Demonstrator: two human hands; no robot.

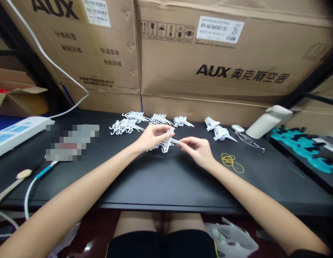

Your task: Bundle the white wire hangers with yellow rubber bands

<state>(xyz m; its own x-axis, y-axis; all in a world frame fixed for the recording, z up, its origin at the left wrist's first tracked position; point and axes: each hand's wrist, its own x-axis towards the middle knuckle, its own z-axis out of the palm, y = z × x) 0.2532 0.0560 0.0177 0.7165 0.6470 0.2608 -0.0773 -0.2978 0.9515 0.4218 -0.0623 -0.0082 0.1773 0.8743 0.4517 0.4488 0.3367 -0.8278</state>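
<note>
Between thumb and fingers, my left hand (155, 137) holds some white hooked pieces (166, 145) above the black table. My right hand (198, 150) pinches the thin right end of the same white pieces. Part of them is hidden behind my left fingers. Farther back lie several bundles of white hooked pieces: some at the left (125, 126), others behind my hands (183, 121) and more to the right (222, 133). Yellow rubber bands (231, 162) lie loose on the table, right of my right hand.
Large cardboard boxes (172, 61) stand along the back of the black table (155, 186). At the right are a white bottle (267, 123), glasses (249, 142) and turquoise items (303, 148). A white power strip (21, 133) and cables are at the left.
</note>
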